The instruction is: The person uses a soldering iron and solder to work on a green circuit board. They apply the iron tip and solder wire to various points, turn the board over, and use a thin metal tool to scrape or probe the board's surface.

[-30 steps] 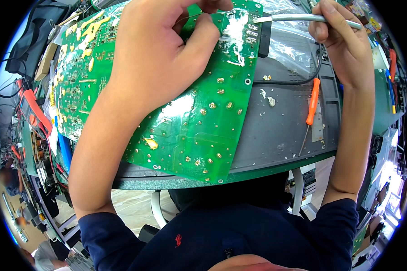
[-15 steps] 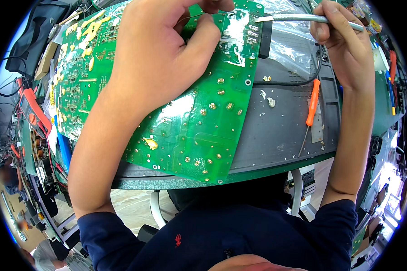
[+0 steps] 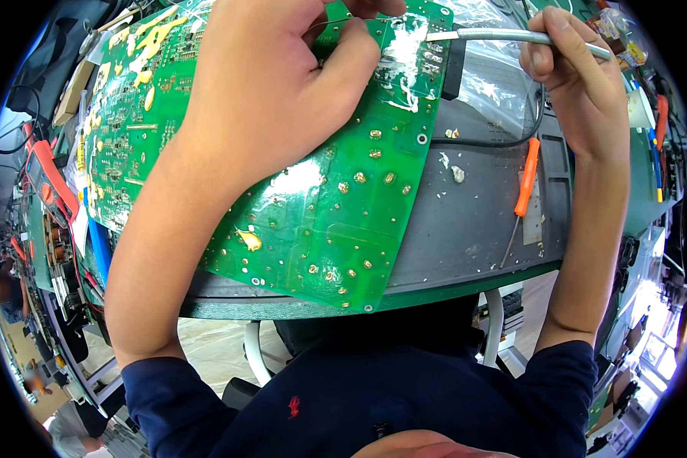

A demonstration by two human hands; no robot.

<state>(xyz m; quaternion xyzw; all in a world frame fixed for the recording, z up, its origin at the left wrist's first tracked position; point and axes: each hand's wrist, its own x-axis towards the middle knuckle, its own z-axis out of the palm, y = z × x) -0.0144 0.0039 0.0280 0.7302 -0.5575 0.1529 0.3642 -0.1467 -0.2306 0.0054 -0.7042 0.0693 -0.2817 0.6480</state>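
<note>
A large green circuit board (image 3: 320, 229) lies tilted across the bench, its solder side up. White residue (image 3: 404, 57) covers a patch near its far right corner. My right hand (image 3: 576, 72) grips a slim grey tool (image 3: 504, 35) between thumb and fingers; its flat pale tip is at the right edge of the white patch. Over the board's far middle, my left hand (image 3: 290, 84) is curled, thumb close to the forefinger. A thin wire-like line (image 3: 336, 23) runs by its fingers. The upper frame edge cuts off part of that hand, so what it pinches is unclear.
An orange-handled screwdriver (image 3: 527, 179) lies on the grey mat (image 3: 473, 217), beside white crumbs (image 3: 457, 173). Clear plastic bags (image 3: 485, 84) and a black cable (image 3: 504, 143) sit right of the board. Yellow glue blobs (image 3: 154, 46) dot its left part. Red-handled tools (image 3: 53, 179) are further left.
The tool's tip has shifted a little left across the board, toward the white patch. My left hand stays nearly in place, and the whole view has moved slightly.
</note>
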